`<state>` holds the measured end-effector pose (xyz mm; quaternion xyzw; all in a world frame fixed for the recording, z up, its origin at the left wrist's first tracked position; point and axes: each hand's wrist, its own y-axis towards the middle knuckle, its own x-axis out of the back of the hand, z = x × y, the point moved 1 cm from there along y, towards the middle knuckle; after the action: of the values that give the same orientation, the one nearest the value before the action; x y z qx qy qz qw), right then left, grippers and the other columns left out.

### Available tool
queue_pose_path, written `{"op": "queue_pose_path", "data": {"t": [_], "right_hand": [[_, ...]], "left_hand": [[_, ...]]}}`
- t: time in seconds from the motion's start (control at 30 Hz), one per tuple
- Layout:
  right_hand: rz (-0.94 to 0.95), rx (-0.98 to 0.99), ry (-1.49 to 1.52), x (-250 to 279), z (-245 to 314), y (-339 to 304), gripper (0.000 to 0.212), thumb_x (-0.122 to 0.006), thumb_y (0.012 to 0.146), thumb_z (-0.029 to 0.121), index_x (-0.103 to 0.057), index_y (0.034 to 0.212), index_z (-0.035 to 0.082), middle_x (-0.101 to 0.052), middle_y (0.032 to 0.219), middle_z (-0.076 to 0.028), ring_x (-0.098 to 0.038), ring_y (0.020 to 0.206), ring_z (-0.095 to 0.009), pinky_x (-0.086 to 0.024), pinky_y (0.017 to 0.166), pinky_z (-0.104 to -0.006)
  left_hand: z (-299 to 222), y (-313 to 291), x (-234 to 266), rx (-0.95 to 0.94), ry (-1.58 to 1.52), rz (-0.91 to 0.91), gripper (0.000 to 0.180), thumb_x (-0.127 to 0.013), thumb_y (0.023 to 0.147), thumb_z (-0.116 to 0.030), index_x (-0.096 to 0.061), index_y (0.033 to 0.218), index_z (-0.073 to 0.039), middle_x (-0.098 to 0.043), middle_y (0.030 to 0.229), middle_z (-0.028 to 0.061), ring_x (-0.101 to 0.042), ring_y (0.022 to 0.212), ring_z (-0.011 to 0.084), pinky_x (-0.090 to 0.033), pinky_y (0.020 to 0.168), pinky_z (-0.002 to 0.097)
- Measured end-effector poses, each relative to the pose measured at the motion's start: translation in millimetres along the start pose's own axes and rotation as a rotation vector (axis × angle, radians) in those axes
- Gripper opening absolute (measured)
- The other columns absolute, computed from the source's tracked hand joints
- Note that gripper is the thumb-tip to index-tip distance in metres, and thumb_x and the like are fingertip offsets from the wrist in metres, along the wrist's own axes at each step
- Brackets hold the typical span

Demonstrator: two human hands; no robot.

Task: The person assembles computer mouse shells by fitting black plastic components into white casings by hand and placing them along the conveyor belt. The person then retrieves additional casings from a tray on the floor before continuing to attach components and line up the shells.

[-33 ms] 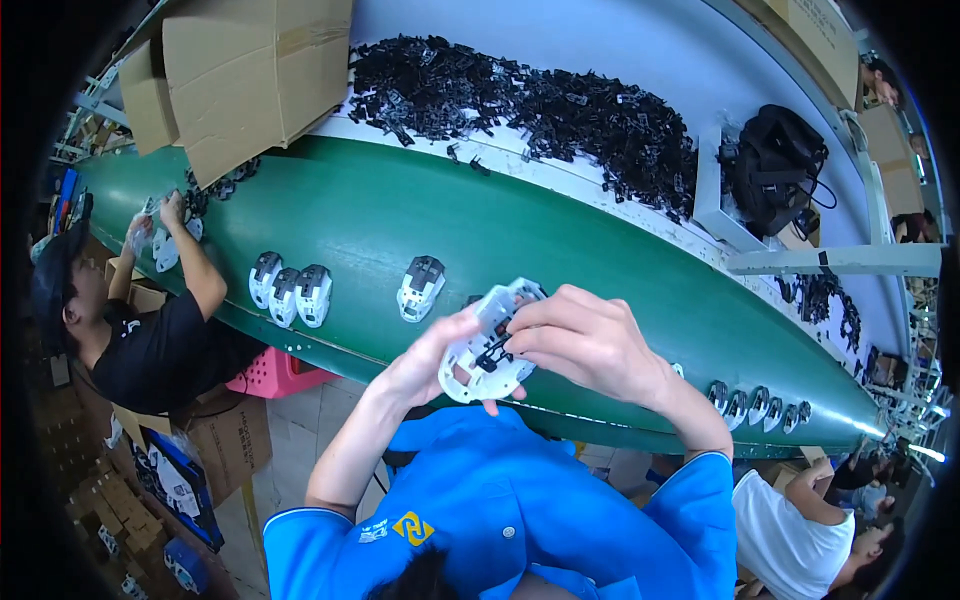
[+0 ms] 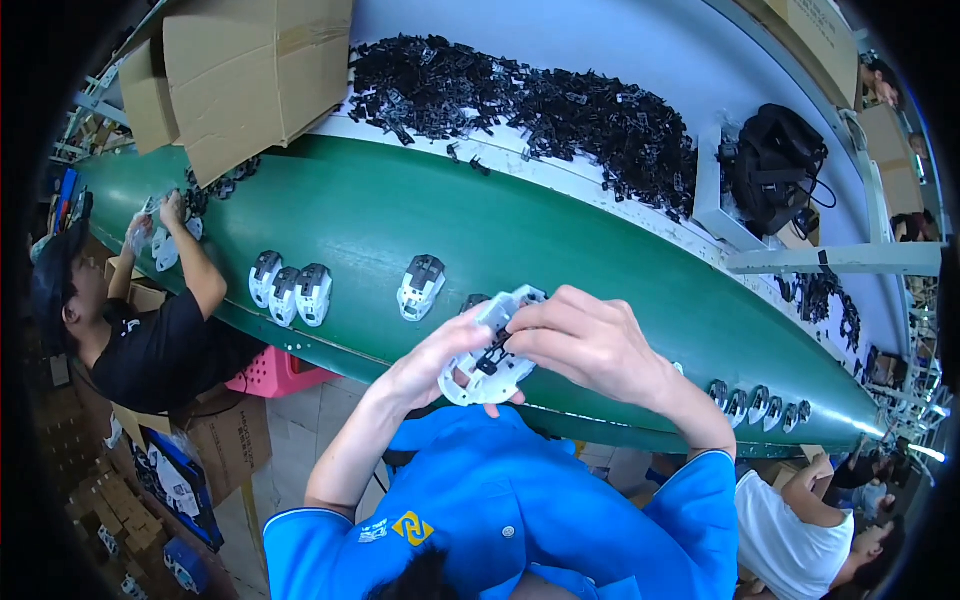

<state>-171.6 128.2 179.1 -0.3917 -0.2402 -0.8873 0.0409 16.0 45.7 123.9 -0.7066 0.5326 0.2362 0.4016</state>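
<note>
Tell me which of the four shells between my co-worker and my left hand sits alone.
The lone shell closest to your left hand. It sits apart on the green belt, while the other three shells bunch together farther left.

A yellow diamond-shaped emblem (image 2: 413, 528) is standing out on the chest of a blue shirt (image 2: 520, 480), below the fingers of the left hand (image 2: 425, 362), and small pale characters (image 2: 373, 531) are sitting just left of it. Dark lettering is running along a brown carton (image 2: 228, 450), well left of those fingers and lower. More lettering is marking a carton (image 2: 815, 35) far above and right of the right hand's (image 2: 605, 345) fingers.
</note>
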Motion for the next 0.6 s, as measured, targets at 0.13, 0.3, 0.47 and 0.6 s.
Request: {"op": "queue_pose_path", "data": {"t": [0.13,0.3,0.47,0.6], "right_hand": [[0.163,0.038,-0.244,7,18,0,0.025,-0.067,0.068,0.009,-0.065,0.092,0.014,-0.058,0.089,0.002,-0.054,0.073,-0.014,-0.047,0.050,-0.0261],[0.266,0.007,-0.379,7,37,-8,0.027,-0.064,0.069,0.010,-0.064,0.096,0.014,-0.054,0.086,0.001,-0.052,0.074,-0.014,-0.047,0.050,-0.0272],[0.233,-0.111,-0.247,26,53,-2,0.029,-0.066,0.072,0.009,-0.062,0.101,0.009,-0.056,0.098,-0.003,-0.056,0.081,-0.017,-0.049,0.052,-0.0289],[-0.011,-0.251,-0.216,23,55,-13,0.048,-0.073,0.074,0.012,-0.057,0.119,0.008,-0.056,0.114,-0.008,-0.061,0.084,-0.021,-0.052,0.059,-0.0294]], "left_hand": [[12,-5,-2,-0.083,0.255,-0.146,0.066,-0.053,0.088,-0.039,-0.033,0.137,0.001,-0.055,0.116,0.0160,-0.063,0.099,0.0243,-0.055,0.081,0.0368],[10,-12,-26,-0.069,0.366,-0.207,0.056,-0.050,0.089,-0.032,-0.037,0.134,0.000,-0.054,0.114,0.0078,-0.053,0.105,0.0125,-0.042,0.091,0.0274],[16,-18,-34,-0.190,0.276,-0.256,0.049,-0.054,0.086,-0.015,-0.041,0.130,0.000,-0.054,0.111,0.0070,-0.056,0.097,0.0111,-0.049,0.077,0.0251],[24,-21,-30,-0.291,0.260,-0.390,0.037,-0.052,0.090,-0.010,-0.045,0.126,-0.002,-0.059,0.109,0.0062,-0.057,0.095,0.0101,-0.048,0.079,0.0253]]}}
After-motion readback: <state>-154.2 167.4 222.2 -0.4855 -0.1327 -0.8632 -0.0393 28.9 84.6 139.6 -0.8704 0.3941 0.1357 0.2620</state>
